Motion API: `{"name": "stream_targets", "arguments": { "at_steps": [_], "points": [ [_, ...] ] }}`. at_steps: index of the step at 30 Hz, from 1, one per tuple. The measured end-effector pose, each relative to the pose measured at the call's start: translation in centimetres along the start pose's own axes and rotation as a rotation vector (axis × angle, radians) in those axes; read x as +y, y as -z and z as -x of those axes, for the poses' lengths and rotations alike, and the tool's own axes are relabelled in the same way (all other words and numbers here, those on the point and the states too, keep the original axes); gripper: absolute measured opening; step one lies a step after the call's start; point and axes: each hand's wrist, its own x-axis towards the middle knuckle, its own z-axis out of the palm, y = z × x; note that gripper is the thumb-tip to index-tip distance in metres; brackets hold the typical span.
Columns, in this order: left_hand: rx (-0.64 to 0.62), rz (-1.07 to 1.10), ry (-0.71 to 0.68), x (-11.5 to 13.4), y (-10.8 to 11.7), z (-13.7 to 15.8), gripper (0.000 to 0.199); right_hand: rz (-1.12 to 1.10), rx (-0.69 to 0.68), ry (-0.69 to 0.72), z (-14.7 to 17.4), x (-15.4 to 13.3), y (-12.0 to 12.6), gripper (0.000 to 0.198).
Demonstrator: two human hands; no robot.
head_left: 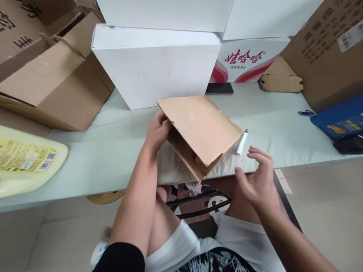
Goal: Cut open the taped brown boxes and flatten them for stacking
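Note:
A folded piece of brown cardboard rests tilted near the front edge of the covered table, its two layers parted on the side toward me. My left hand grips its left corner, with the thumb on the near side and some fingers hidden behind it. To the right, my right hand is in the air by the table edge, fingers apart and holding nothing. Between that hand and the cardboard lies a small white box cutter, close to the cardboard's right corner.
White boxes stand at the back, a dark phone beside them. Open cartons fill the left, behind a pale yellow jug. On the right are a small cardboard piece, a blue box and a large carton.

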Motion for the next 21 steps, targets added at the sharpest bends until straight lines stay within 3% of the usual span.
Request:
{"name": "stream_targets", "arguments": {
  "at_steps": [2, 4, 7, 11, 17, 21],
  "points": [
    [-0.019, -0.006, 0.0, 0.2, -0.1, 0.0, 0.027, 0.024, -0.025, 0.052, 0.1, -1.2, -1.2, 0.053],
    [-0.005, -0.017, 0.008, 0.3, -0.1, -0.1, 0.026, 0.029, -0.016, 0.018, -0.2, -2.2, -2.6, 0.066],
    [0.141, -0.022, 0.063, 0.4, -0.1, -0.2, 0.025, -0.055, -0.047, -0.056, -0.7, -3.3, -4.3, 0.079],
    [0.304, 0.0, 0.111, 0.4, -0.2, -0.3, 0.03, -0.164, -0.074, -0.02, -1.0, -4.4, -5.2, 0.075],
    [0.204, 0.185, -0.022, 1.0, -0.5, 0.0, 0.041, -0.075, 0.026, 0.104, -1.0, -4.6, -4.6, 0.069],
    [0.171, 0.183, -0.085, 0.8, -0.8, 0.2, 0.042, -0.048, 0.097, 0.024, -0.9, -3.9, -4.5, 0.079]
  ]
}}
